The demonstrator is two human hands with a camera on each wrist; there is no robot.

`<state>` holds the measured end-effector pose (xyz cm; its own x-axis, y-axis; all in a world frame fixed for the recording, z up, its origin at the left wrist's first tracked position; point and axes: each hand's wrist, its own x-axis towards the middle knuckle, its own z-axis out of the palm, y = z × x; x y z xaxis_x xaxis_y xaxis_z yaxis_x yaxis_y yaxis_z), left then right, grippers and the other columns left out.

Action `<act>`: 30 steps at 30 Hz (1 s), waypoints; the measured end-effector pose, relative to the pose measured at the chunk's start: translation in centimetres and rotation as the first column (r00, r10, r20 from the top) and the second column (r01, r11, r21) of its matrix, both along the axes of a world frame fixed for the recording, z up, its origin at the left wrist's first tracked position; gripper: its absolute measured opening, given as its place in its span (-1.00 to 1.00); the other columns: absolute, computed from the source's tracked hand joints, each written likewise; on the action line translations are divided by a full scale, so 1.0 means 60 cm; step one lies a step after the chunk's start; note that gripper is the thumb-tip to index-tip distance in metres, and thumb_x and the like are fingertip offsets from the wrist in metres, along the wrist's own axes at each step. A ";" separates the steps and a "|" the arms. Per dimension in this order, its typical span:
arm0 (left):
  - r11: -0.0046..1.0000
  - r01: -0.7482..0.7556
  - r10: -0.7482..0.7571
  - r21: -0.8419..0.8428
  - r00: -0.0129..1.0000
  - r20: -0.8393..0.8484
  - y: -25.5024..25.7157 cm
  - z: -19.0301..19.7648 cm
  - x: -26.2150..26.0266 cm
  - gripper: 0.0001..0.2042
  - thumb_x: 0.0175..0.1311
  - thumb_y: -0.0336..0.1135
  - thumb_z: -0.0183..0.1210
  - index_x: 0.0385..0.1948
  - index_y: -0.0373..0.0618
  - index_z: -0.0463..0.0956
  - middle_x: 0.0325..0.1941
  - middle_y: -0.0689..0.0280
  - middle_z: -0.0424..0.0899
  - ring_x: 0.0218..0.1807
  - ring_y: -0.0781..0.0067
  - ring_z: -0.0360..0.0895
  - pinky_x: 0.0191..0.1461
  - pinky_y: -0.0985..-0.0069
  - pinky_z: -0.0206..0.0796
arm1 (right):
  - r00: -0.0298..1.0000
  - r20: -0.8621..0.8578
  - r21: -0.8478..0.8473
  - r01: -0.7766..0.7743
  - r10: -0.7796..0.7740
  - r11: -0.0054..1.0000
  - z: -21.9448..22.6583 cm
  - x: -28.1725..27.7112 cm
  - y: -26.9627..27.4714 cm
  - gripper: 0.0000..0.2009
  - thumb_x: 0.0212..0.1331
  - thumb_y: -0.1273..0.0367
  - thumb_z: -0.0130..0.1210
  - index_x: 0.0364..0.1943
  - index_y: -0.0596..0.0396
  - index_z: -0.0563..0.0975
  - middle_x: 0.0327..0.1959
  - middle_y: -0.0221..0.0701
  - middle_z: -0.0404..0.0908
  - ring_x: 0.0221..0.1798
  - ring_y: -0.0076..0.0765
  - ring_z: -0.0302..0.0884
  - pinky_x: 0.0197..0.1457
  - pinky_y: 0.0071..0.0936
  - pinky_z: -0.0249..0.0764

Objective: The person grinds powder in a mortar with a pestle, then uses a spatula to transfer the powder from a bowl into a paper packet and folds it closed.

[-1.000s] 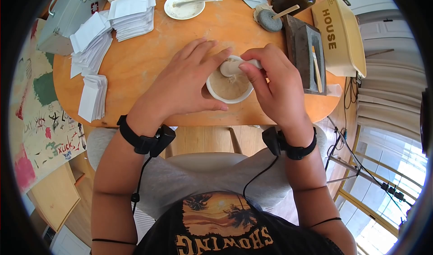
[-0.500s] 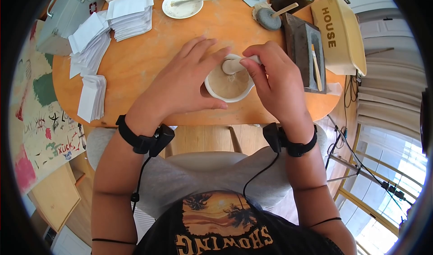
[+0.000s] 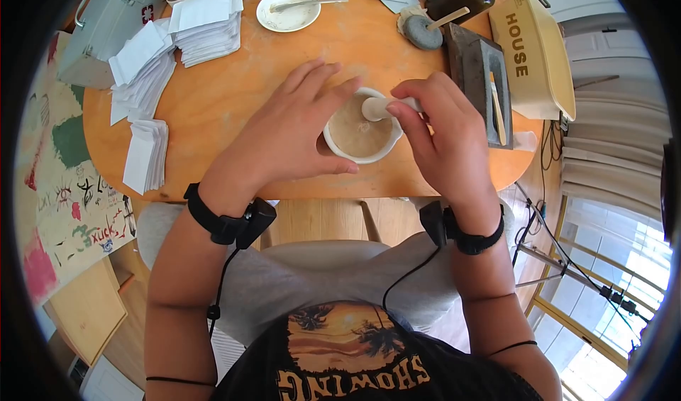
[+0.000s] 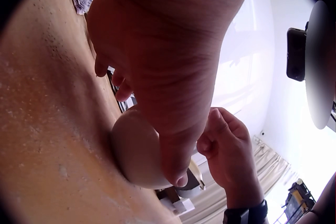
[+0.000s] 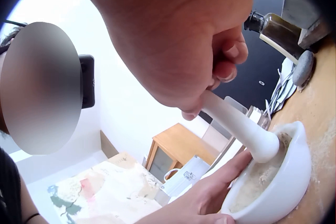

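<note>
A white spouted mortar [image 3: 392,143] stands on the wooden table near its front edge, with beige powdery material [image 3: 358,137] inside. My left hand [image 3: 280,128] holds it from the left, thumb at the near side and index finger at the far rim; the other fingers spread out beyond. In the left wrist view the mortar's outer wall [image 4: 137,153] shows beneath that thumb. Between thumb and fingers, my right hand [image 3: 450,131] grips the handle of a white pestle [image 3: 378,109]. The pestle leans, its rounded head in the mortar by the far right wall, seen too in the right wrist view.
Paper packet stacks [image 3: 207,32] line the table's left side, by a metal case [image 3: 117,29]. Toward the back lies a patterned dish [image 3: 289,19] with a utensil on it. At right are a round grey stone [image 3: 424,34], a dark slab [image 3: 472,82] and a cream box [image 3: 535,60].
My right hand and the pestle have shifted right, taking the pestle's head from the mortar's far side toward its right wall. My left hand keeps its place on the mortar.
</note>
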<state>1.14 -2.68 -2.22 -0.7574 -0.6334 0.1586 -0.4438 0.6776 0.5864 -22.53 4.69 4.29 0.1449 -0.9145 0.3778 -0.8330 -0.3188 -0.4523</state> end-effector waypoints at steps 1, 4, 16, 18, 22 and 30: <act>1.000 -0.004 0.004 0.007 1.000 -0.005 0.002 0.002 0.000 0.06 -0.03 0.04 0.72 0.62 0.00 0.41 0.74 0.01 0.31 0.80 -0.19 0.12 0.79 0.01 0.17 | 1.000 -0.014 -0.009 0.010 -0.010 1.000 0.004 0.001 0.003 -0.84 0.41 0.35 0.42 -0.11 0.09 0.68 -0.25 -0.27 0.67 -0.26 0.05 0.68 -0.23 -0.10 0.59; 1.000 -0.001 0.001 0.009 1.000 -0.014 0.003 -0.002 0.001 0.06 -0.03 0.04 0.72 0.62 0.00 0.42 0.74 0.01 0.31 0.81 -0.18 0.11 0.79 0.01 0.17 | 1.000 -0.006 0.015 -0.022 0.022 1.000 -0.009 -0.009 -0.001 -0.85 0.40 0.35 0.42 -0.12 0.09 0.68 -0.25 -0.28 0.66 -0.26 0.05 0.68 -0.23 -0.11 0.59; 1.000 -0.002 0.002 0.007 1.000 -0.006 0.002 -0.001 0.002 0.07 -0.04 0.01 0.72 0.63 0.00 0.40 0.74 0.00 0.32 0.81 -0.18 0.11 0.80 0.02 0.16 | 1.000 -0.026 0.043 -0.009 0.010 0.999 0.009 -0.014 0.014 -0.85 0.39 0.37 0.42 -0.13 0.10 0.68 -0.26 -0.27 0.66 -0.24 0.06 0.68 -0.20 -0.09 0.59; 1.000 0.006 -0.006 0.009 1.000 -0.018 0.003 -0.001 0.000 0.07 -0.04 0.01 0.72 0.63 -0.01 0.40 0.74 0.00 0.32 0.81 -0.18 0.11 0.80 0.02 0.16 | 0.999 -0.037 0.046 -0.024 0.026 0.999 0.007 -0.014 0.014 -0.85 0.39 0.37 0.42 -0.13 0.10 0.68 -0.26 -0.27 0.66 -0.24 0.07 0.68 -0.20 -0.09 0.59; 1.000 -0.002 0.002 0.000 1.000 -0.003 0.001 0.000 0.001 0.07 -0.04 0.01 0.72 0.63 0.00 0.40 0.74 0.01 0.32 0.81 -0.18 0.11 0.80 0.02 0.16 | 0.999 -0.033 0.070 -0.016 0.018 0.997 0.016 -0.011 0.021 -0.85 0.39 0.37 0.42 -0.15 0.10 0.67 -0.26 -0.27 0.66 -0.22 0.07 0.69 -0.18 -0.08 0.60; 1.000 0.001 -0.001 0.005 1.000 -0.008 0.003 0.000 0.001 0.08 -0.05 0.00 0.72 0.64 0.00 0.40 0.74 0.02 0.32 0.80 -0.18 0.12 0.79 0.02 0.17 | 0.997 -0.052 0.087 -0.056 0.060 0.995 0.013 -0.010 0.024 -0.86 0.37 0.38 0.43 -0.16 0.09 0.67 -0.26 -0.27 0.67 -0.19 0.06 0.70 -0.17 -0.08 0.61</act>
<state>1.20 -2.52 -2.23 -0.7568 -0.6334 0.1614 -0.4385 0.6751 0.5932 -23.13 6.11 5.07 0.2168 -0.9325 0.2889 -0.8382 -0.3295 -0.4345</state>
